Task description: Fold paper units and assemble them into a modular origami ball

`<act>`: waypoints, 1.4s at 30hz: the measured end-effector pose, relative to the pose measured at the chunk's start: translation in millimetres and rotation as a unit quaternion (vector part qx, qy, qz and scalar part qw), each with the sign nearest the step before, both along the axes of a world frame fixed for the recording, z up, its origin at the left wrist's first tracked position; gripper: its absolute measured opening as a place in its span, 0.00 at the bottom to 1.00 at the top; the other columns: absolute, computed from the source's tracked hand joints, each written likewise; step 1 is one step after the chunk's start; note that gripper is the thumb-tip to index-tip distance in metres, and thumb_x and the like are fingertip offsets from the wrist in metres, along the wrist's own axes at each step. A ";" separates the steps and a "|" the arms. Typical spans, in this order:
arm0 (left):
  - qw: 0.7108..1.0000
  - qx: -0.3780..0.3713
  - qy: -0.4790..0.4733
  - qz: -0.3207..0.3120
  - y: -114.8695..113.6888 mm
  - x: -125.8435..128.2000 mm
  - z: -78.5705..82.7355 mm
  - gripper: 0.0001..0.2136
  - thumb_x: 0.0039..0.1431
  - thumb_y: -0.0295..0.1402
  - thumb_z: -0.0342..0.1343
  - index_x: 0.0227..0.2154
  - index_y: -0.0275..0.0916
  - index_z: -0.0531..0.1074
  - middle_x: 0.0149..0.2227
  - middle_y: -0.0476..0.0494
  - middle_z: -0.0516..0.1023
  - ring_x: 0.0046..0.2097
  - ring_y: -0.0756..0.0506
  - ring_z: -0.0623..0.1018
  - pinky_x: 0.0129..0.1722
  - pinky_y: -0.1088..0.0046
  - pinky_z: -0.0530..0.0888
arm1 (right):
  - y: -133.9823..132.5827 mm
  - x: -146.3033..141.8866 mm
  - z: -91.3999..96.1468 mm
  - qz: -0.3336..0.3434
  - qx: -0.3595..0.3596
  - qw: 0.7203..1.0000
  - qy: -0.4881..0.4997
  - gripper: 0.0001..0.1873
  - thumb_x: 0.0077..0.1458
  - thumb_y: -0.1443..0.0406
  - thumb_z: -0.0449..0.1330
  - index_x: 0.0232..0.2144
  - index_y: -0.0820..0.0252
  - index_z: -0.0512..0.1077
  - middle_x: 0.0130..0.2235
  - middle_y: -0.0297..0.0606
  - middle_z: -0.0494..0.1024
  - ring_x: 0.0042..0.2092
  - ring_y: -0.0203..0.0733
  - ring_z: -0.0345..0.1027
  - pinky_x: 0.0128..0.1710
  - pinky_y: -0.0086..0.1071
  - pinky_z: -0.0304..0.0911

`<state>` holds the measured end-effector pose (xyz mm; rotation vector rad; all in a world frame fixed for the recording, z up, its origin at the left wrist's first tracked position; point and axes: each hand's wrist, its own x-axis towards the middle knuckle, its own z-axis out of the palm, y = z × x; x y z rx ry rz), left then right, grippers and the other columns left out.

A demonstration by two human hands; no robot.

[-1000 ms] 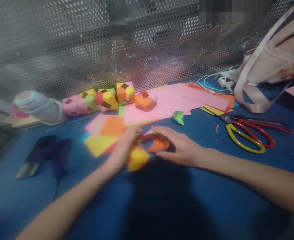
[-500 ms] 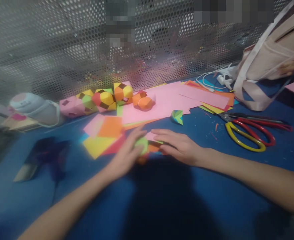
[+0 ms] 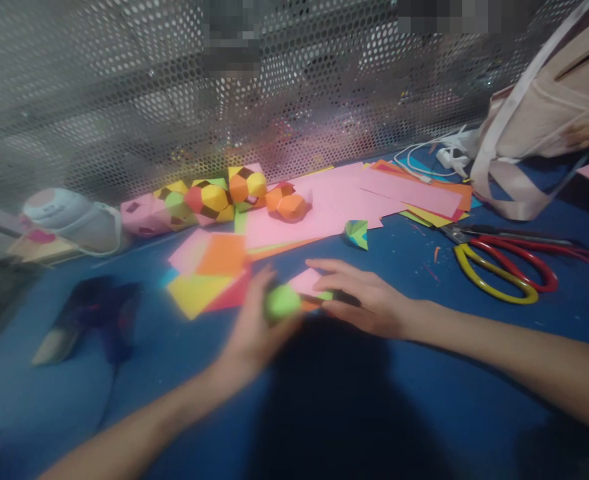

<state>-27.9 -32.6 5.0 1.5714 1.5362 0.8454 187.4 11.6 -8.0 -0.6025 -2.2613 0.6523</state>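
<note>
Both my hands meet over a folded paper ball [image 3: 288, 301] on the blue table [image 3: 424, 387]. Its faces showing now are green, pink and orange. My left hand [image 3: 255, 327] cups it from the left, fingers curled round it and smeared by motion. My right hand [image 3: 361, 297] lies on its right side with the fingers stretched over it. Loose squares of pink, orange and yellow paper [image 3: 209, 270] lie just beyond my left hand.
Several finished paper balls [image 3: 214, 200] line the perforated metal wall [image 3: 174, 100]. Pink sheets [image 3: 334, 200], a small green-blue folded piece [image 3: 357, 233], red and yellow scissors [image 3: 504, 267], a white cable [image 3: 434, 157], a beige bag [image 3: 544, 113], a white container [image 3: 69, 217] and a dark tool [image 3: 89, 313] surround them.
The paper ball has turned between my hands: yellow and orange faces showed first, a green face shows now. My left hand slid down and toward me; the right hand stayed.
</note>
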 end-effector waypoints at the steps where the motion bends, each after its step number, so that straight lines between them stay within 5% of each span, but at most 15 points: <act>1: 1.000 0.001 0.006 -0.001 -2.1 -0.9 0.0 0.30 0.49 0.37 0.60 0.55 0.39 0.57 0.63 0.31 0.57 0.61 0.35 0.63 0.60 0.54 0.61 | -0.2 0.0 0.8 0.006 0.006 1.000 0.003 0.12 0.60 0.65 0.53 0.46 0.61 0.67 0.57 0.55 0.67 0.59 0.44 0.61 0.53 0.39 0.64; 7: 0.998 0.026 0.040 -0.041 -16.4 -4.0 -0.2 0.25 0.55 0.33 0.56 0.55 0.41 0.57 0.57 0.35 0.65 0.60 0.37 0.66 0.60 0.54 0.61 | -1.1 0.0 9.9 0.035 0.025 0.999 0.011 0.10 0.58 0.71 0.51 0.43 0.61 0.66 0.54 0.55 0.71 0.58 0.40 0.64 0.53 0.34 0.64; 16: 0.980 0.139 0.068 -0.128 -19.6 -15.0 -16.6 0.24 0.59 0.27 0.52 0.56 0.45 0.54 0.63 0.35 0.57 0.65 0.38 0.58 0.61 0.53 0.61 | 1.7 7.1 8.4 0.075 0.057 0.996 0.008 0.13 0.56 0.72 0.55 0.45 0.62 0.65 0.55 0.56 0.70 0.57 0.39 0.65 0.52 0.32 0.64; 23: 0.975 0.172 0.081 -0.116 -13.7 -12.9 -19.0 0.26 0.51 0.25 0.59 0.52 0.42 0.57 0.58 0.32 0.61 0.61 0.35 0.64 0.58 0.47 0.63 | -1.5 4.3 6.9 0.076 0.071 0.995 0.008 0.15 0.56 0.73 0.55 0.46 0.61 0.66 0.54 0.53 0.71 0.57 0.39 0.65 0.54 0.33 0.64; 34: 0.969 0.214 0.078 -0.095 -10.8 -9.7 -10.4 0.17 0.52 0.25 0.56 0.45 0.41 0.62 0.46 0.40 0.70 0.49 0.42 0.73 0.49 0.58 0.72 | -0.4 3.5 8.4 -0.001 -0.026 0.998 0.050 0.12 0.57 0.69 0.58 0.44 0.58 0.67 0.51 0.48 0.74 0.54 0.40 0.68 0.51 0.36 0.67; 42: 0.965 0.236 0.083 -0.075 -10.0 -10.6 -10.5 0.17 0.53 0.25 0.56 0.45 0.42 0.62 0.47 0.40 0.69 0.51 0.42 0.72 0.52 0.57 0.70 | -4.7 0.3 6.5 0.005 0.006 0.999 0.052 0.14 0.56 0.70 0.58 0.45 0.57 0.66 0.53 0.49 0.73 0.55 0.41 0.67 0.52 0.37 0.67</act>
